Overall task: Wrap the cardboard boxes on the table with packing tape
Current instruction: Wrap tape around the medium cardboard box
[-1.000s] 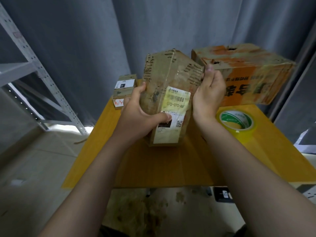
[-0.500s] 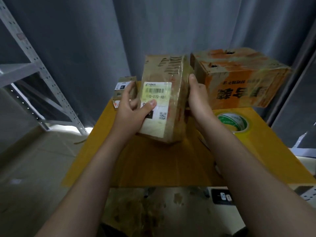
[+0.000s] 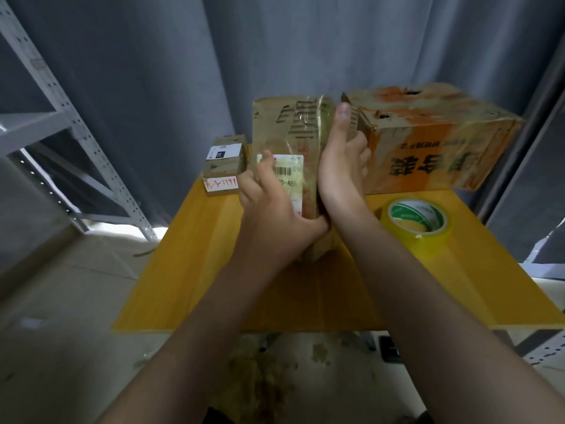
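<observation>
Three cardboard boxes show: one in the grip [image 3: 292,139], one left [image 3: 224,166], one right [image 3: 434,142]; one tape roll [image 3: 417,223].

Behind our fingers [image 3: 342,113] we see a grey curtain [image 3: 275,50] hanging in folds across the whole back of the room. Far to the left of our fingers stands a pale metal shelf [image 3: 39,117] with perforated uprights and a slanted brace, and light pools bright on the floor [image 3: 61,301] at the curtain's foot beside it. The floor is pale and smooth, stained and mottled under the near edge of the yellow table [image 3: 214,270], which spreads out below our fingers.
</observation>
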